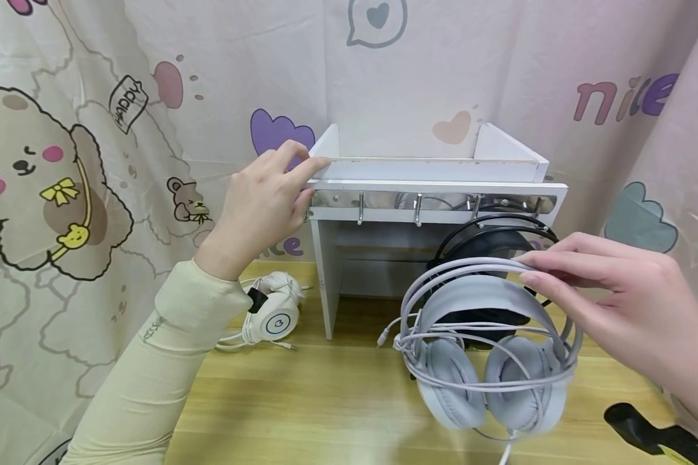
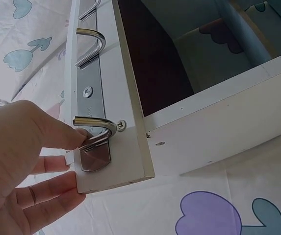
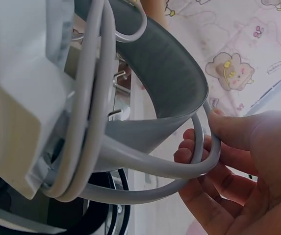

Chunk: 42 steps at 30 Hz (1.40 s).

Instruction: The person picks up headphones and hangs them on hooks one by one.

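My right hand [image 1: 611, 284] pinches the top of the headband on a pair of pale grey headphones [image 1: 454, 381], which hang in front of the shelf's right side with their cable looped round them. In the right wrist view, the thumb and fingers grip the headband's tubes [image 3: 179, 169]. My left hand [image 1: 262, 200] holds the left end of the white shelf [image 1: 430, 171]. The left wrist view has the thumb on the front by a metal hook [image 2: 98, 125] and the fingers at the board's end. Black headphones [image 1: 479, 245] hang at the rail's right end, partly hidden behind the grey pair.
Several hooks line the metal rail [image 1: 384, 200] on the shelf front. White headphones [image 1: 276, 316] with a wound cable lie left of the shelf on the wooden table [image 1: 302, 407]. A black object [image 1: 645, 429] is at the lower right. A printed curtain [image 1: 221, 77] hangs behind.
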Each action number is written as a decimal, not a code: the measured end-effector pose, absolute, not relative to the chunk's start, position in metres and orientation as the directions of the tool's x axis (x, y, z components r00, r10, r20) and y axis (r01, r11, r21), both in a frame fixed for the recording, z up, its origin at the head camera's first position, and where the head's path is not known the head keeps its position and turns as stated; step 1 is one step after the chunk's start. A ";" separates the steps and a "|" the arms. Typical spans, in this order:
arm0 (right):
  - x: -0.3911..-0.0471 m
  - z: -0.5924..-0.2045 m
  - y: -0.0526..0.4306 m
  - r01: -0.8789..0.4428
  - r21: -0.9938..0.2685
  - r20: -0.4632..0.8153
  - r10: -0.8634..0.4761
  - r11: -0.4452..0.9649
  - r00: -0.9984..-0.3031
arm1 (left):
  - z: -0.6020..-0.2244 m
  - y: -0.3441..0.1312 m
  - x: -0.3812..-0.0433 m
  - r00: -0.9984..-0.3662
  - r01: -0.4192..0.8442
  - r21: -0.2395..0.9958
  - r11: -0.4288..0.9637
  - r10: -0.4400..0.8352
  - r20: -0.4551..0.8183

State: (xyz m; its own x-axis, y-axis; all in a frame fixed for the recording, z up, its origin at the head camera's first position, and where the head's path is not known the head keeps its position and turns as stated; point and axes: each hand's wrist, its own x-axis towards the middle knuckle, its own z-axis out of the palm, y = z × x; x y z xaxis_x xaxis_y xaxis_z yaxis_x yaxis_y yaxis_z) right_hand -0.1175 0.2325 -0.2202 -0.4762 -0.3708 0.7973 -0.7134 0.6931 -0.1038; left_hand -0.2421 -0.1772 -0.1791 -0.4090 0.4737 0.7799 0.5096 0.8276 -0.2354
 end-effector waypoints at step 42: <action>-0.151 -0.218 0.152 -0.759 -0.229 0.759 -0.376 0.610 -0.531 | -0.178 -0.177 -0.242 -0.445 0.500 -0.222 0.837 0.469 0.763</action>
State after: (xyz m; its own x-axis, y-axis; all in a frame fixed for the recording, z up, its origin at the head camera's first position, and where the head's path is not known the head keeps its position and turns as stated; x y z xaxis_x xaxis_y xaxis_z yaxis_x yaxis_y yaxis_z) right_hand -0.1511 0.1524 -0.2177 -0.5311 -0.3760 0.7594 -0.7589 0.6096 -0.2290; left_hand -0.2419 -0.1773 -0.1779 -0.4450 0.4688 0.7630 0.5001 0.8369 -0.2225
